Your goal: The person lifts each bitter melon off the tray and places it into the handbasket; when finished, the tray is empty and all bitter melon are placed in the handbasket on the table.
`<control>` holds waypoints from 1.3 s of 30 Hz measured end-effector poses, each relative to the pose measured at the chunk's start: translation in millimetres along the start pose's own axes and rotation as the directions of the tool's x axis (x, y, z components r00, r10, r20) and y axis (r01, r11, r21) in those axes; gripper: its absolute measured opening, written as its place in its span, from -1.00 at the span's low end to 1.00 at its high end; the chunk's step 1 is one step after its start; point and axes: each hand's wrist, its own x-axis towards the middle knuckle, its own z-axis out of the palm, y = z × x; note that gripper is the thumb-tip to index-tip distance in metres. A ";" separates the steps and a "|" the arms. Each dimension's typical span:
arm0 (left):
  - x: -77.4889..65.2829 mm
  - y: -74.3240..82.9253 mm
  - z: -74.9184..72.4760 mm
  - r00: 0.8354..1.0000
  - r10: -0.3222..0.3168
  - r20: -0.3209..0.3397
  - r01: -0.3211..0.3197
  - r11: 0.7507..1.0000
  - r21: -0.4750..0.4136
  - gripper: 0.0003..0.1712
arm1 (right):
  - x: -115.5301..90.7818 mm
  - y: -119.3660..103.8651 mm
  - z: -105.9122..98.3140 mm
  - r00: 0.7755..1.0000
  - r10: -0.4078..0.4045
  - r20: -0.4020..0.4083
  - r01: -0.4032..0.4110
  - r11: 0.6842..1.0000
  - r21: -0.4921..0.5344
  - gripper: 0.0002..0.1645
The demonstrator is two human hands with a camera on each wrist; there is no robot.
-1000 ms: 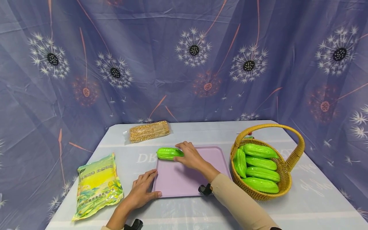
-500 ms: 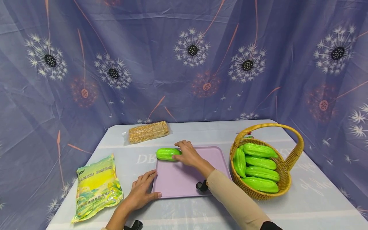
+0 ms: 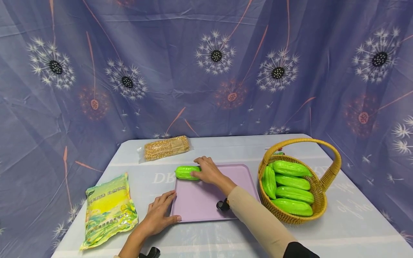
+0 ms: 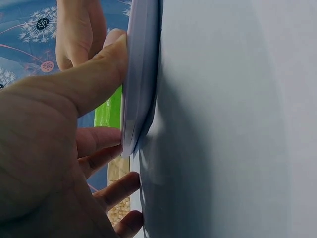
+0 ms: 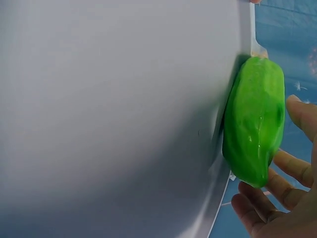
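A bright green ribbed gourd [image 3: 185, 172] lies along the far left part of the lilac tray [image 3: 206, 202]. My right hand [image 3: 209, 171] is over the gourd's right end, which it partly covers in the head view. The right wrist view shows the tapered gourd [image 5: 255, 121] beside the tray rim, with spread, loosely bent fingers [image 5: 290, 168] at its tip and the thumb apart from it. My left hand [image 3: 159, 212] rests at the tray's near left corner. Its thumb [image 4: 101, 74] and fingertips touch the rim in the left wrist view, fingers extended.
A wicker basket [image 3: 317, 206] with a tall handle stands at the right, holding several more green gourds [image 3: 293, 182]. At the left lies a yellow-green printed bag [image 3: 109, 211]. A clear pack of corn kernels [image 3: 166, 148] lies at the back. A patterned curtain [image 3: 174, 71] hangs behind the table.
My right hand has shifted slightly left along the gourd, covering a little more of it. My left hand and the tray have stayed in place.
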 end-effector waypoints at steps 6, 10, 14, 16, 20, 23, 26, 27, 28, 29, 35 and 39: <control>-0.5 0.6 0.6 1.000 0.003 0.005 -0.003 1.000 -0.004 -0.04 | 2.8 1.0 4.6 1.000 0.015 0.014 -0.015 1.000 0.021 -0.35; -0.6 0.3 1.5 1.000 0.008 0.001 -0.008 1.000 0.001 -0.04 | 3.4 2.6 6.8 1.000 0.016 0.015 -0.016 1.000 0.026 -0.38; -0.5 -0.3 2.0 1.000 0.010 -0.002 -0.010 1.000 0.004 -0.04 | 4.0 3.2 6.3 1.000 0.023 0.021 -0.023 0.999 0.034 -0.39; -0.1 -0.6 2.1 1.000 0.010 -0.004 -0.010 1.000 0.004 -0.05 | 4.4 3.5 5.7 0.999 0.026 0.028 -0.027 0.999 0.035 -0.39; 0.4 -0.8 1.7 1.000 0.009 -0.006 -0.009 1.000 0.004 -0.05 | 4.6 4.6 5.0 0.998 0.023 0.052 -0.026 0.999 0.047 -0.39; 0.3 -0.6 1.3 1.000 0.007 -0.004 -0.007 1.000 0.005 -0.05 | 3.9 5.0 4.4 0.997 0.014 0.076 -0.019 0.998 0.063 -0.39; 0.4 -0.5 0.9 1.000 0.004 -0.002 -0.003 1.000 0.007 -0.05 | 2.8 4.9 4.0 0.995 0.002 0.101 -0.010 0.997 0.080 -0.38; 0.5 -0.5 0.8 1.000 0.002 -0.001 -0.002 1.000 0.007 -0.05 | 2.4 5.0 4.0 0.994 0.000 0.110 -0.009 0.997 0.082 -0.37; 0.5 -0.5 0.7 1.000 0.001 -0.001 -0.001 1.000 0.007 -0.05 | 2.0 5.0 4.0 0.993 -0.002 0.117 -0.008 0.996 0.087 -0.36; 0.6 -0.4 0.5 1.000 0.001 -0.002 -0.001 1.000 0.006 -0.05 | 1.7 5.1 4.1 0.992 -0.003 0.124 -0.008 0.996 0.086 -0.36; 1.2 -0.8 0.2 1.000 0.000 -0.001 0.000 1.000 -0.004 -0.05 | 0.2 4.9 4.6 0.988 -0.007 0.156 -0.003 0.998 0.065 -0.32; 0.8 -0.8 0.1 1.000 0.000 0.001 0.000 1.000 -0.008 -0.04 | -1.2 3.8 4.3 0.986 -0.009 0.169 -0.001 0.998 0.056 -0.32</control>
